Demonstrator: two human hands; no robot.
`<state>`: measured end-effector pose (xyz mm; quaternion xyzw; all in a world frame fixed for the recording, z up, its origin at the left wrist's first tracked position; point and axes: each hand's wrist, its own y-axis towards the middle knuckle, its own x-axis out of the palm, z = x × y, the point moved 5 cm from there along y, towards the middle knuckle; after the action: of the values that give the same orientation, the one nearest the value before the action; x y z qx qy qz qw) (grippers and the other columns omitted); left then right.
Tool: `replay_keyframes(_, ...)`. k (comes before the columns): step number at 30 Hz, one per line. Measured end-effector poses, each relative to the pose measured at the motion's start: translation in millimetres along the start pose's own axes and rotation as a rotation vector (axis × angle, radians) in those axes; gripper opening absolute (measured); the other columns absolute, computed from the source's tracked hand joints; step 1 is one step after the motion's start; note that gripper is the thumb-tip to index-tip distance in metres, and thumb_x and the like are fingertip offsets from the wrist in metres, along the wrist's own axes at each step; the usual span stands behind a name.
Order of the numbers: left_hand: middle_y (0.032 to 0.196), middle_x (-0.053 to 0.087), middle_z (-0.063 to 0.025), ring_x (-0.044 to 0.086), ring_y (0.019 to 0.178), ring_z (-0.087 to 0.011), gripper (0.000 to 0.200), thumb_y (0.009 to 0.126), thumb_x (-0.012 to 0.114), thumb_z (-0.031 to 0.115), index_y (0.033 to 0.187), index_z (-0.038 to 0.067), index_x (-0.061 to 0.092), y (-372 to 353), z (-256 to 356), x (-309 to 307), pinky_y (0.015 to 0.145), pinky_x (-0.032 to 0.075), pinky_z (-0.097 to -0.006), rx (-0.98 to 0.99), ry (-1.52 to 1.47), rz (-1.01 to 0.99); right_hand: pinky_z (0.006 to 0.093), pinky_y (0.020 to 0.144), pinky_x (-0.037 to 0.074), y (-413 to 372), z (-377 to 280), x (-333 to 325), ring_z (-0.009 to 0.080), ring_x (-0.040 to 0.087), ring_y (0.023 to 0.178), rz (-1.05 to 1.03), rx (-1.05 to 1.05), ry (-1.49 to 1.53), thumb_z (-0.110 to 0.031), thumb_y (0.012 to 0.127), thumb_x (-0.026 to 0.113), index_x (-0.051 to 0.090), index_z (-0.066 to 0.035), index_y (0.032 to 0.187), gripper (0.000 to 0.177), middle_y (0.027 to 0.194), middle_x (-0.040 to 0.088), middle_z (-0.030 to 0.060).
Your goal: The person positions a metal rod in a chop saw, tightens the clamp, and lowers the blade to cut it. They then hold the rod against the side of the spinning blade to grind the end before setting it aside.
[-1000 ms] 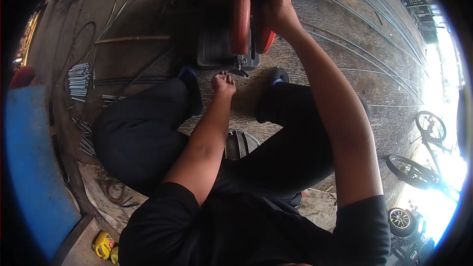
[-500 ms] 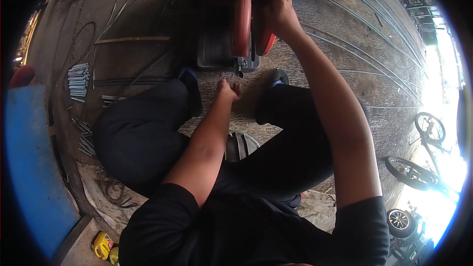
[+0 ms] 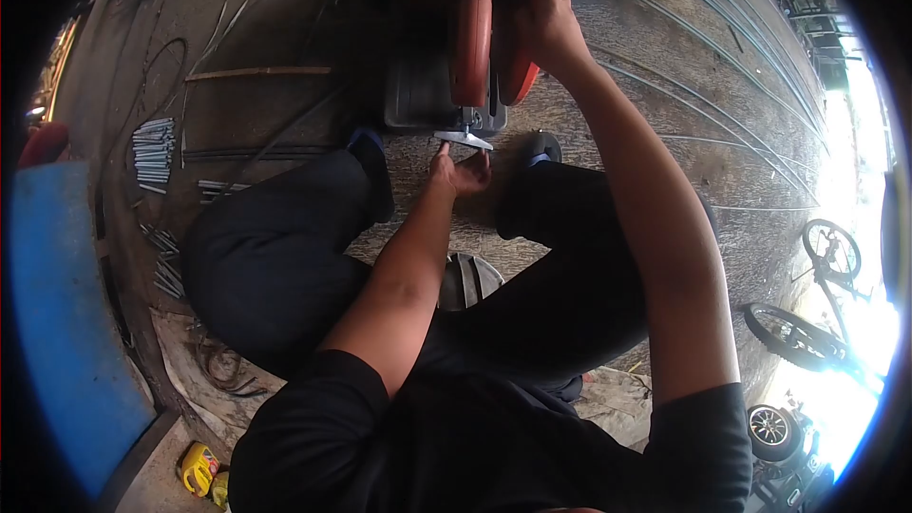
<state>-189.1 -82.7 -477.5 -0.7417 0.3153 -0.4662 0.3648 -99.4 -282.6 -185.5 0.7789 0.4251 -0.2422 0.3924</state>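
Note:
A cut-off saw with a red guard (image 3: 470, 47) stands on the floor before me, on a grey metal base (image 3: 413, 100). A silvery clamp handle (image 3: 464, 140) sticks out at the near end of the base. My left hand (image 3: 459, 173) has its thumb and fingers closed at the two ends of that handle. Higher up on the right, my right hand (image 3: 556, 33) grips the saw's upper part beside the second red piece (image 3: 518, 81); its fingertips are partly hidden.
Cut metal rods (image 3: 152, 154) lie in a bundle at left, with more short pieces (image 3: 166, 261) below. Long rods (image 3: 703, 33) stretch across the floor at right. A wood strip (image 3: 256, 72), a blue panel (image 3: 71, 313), a yellow container (image 3: 198, 468) and a bicycle (image 3: 798, 332) surround me.
My left hand has moved slightly up and right onto the clamp handle. That handle has turned and now shows as a bright crosswise bar. My right hand stays on the saw.

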Motion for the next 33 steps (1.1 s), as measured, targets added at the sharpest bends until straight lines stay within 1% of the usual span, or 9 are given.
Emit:
replay_keyframes(2, 0.090, 0.067, -0.0100, 0.062, 0.090, -0.0239, 0.054, 0.094, 0.040, 0.050, 0.096, 0.000, 0.061, 23, 11, 2, 0.071, 0.046, -0.0380, -0.013, -0.234, -0.264, 0.0509, 0.100, 0.037, -2, -4, -4, 0.0531, 0.035, 0.120, -0.023, 0.067, 0.016, -0.021, 0.081, 0.057, 0.002, 0.003, 0.144, 0.087, 0.141, 0.026, 0.0317)
replay_keyframes(5, 0.091, 0.067, -0.0115, 0.063, 0.090, -0.0239, 0.050, 0.097, 0.038, 0.043, 0.098, -0.001, 0.060, 21, 15, -3, 0.072, 0.048, -0.0398, -0.037, -0.242, -0.227, 0.0503, 0.099, 0.038, -3, 10, 7, 0.0532, 0.035, 0.121, 0.004, -0.056, -0.137, -0.021, 0.081, 0.058, 0.000, 0.002, 0.144, 0.089, 0.140, 0.027, 0.0323)
replay_keyframes(7, 0.090, 0.066, -0.0119, 0.064, 0.080, -0.0221, 0.053, 0.095, 0.041, 0.046, 0.107, -0.004, 0.055, 19, 20, -1, 0.070, 0.048, -0.0389, -0.043, -0.263, -0.184, 0.0501, 0.099, 0.038, -1, -1, -1, 0.0532, 0.035, 0.121, -0.041, -0.006, -0.131, -0.022, 0.081, 0.058, -0.001, 0.000, 0.145, 0.089, 0.140, 0.027, 0.0332)
replay_keyframes(9, 0.087, 0.066, -0.0102, 0.063, 0.068, -0.0187, 0.051, 0.092, 0.046, 0.040, 0.113, -0.007, 0.048, 5, 20, 11, 0.063, 0.049, -0.0334, -0.286, -0.272, -0.237, 0.0499, 0.099, 0.039, 0, -11, -4, 0.0532, 0.035, 0.121, -0.082, 0.041, -0.126, -0.022, 0.081, 0.057, -0.001, -0.001, 0.145, 0.089, 0.139, 0.027, 0.0341)
replay_keyframes(12, 0.082, 0.064, -0.0084, 0.061, 0.060, -0.0158, 0.051, 0.087, 0.050, 0.032, 0.115, -0.010, 0.043, 12, 31, 11, 0.055, 0.048, -0.0280, -0.271, -0.353, -0.381, 0.0509, 0.098, 0.039, -3, -3, -5, 0.0526, 0.038, 0.120, -0.078, 0.275, -0.012, -0.025, 0.083, 0.056, -0.001, -0.005, 0.146, 0.087, 0.136, 0.030, 0.0356)
replay_keyframes(20, 0.088, 0.062, -0.0118, 0.061, 0.066, -0.0177, 0.047, 0.081, 0.054, 0.019, 0.114, -0.012, 0.043, 2, 31, 25, 0.057, 0.052, -0.0262, -0.196, -0.338, -0.358, 0.0522, 0.092, 0.042, 10, 6, -5, 0.0510, 0.046, 0.113, 0.067, 0.252, -0.044, -0.026, 0.090, 0.045, 0.007, -0.008, 0.146, 0.071, 0.127, 0.042, 0.0353)
replay_keyframes(25, 0.093, 0.062, -0.0133, 0.063, 0.068, -0.0189, 0.047, 0.081, 0.046, 0.021, 0.116, -0.010, 0.044, 15, 38, 25, 0.059, 0.053, -0.0292, -0.435, -0.196, -0.363, 0.0539, 0.084, 0.045, 44, 2, -22, 0.0511, 0.054, 0.100, 0.083, 0.205, -0.124, -0.023, 0.091, 0.043, 0.018, -0.007, 0.142, 0.059, 0.109, 0.055, 0.0347)
replay_keyframes(31, 0.058, 0.051, 0.0022, 0.049, 0.048, -0.0096, 0.020, 0.083, 0.043, 0.021, 0.069, 0.008, 0.047, 25, 28, 36, 0.046, 0.036, -0.0238, -0.530, -0.134, -0.269, 0.0548, 0.078, 0.046, 73, -1, -32, 0.0500, 0.056, 0.093, 0.134, 0.183, -0.078, -0.020, 0.089, 0.044, 0.034, -0.008, 0.134, 0.048, 0.099, 0.060, 0.0313)
replay_keyframes(33, 0.057, 0.048, 0.0028, 0.048, 0.047, -0.0094, 0.022, 0.085, 0.040, 0.023, 0.069, 0.010, 0.048, 36, 36, 30, 0.046, 0.036, -0.0238, -0.086, 0.022, -0.015, 0.0544, 0.079, 0.045, 72, -5, -34, 0.0494, 0.056, 0.094, 0.171, 0.157, -0.050, -0.019, 0.089, 0.043, 0.036, -0.008, 0.134, 0.047, 0.101, 0.060, 0.0308)
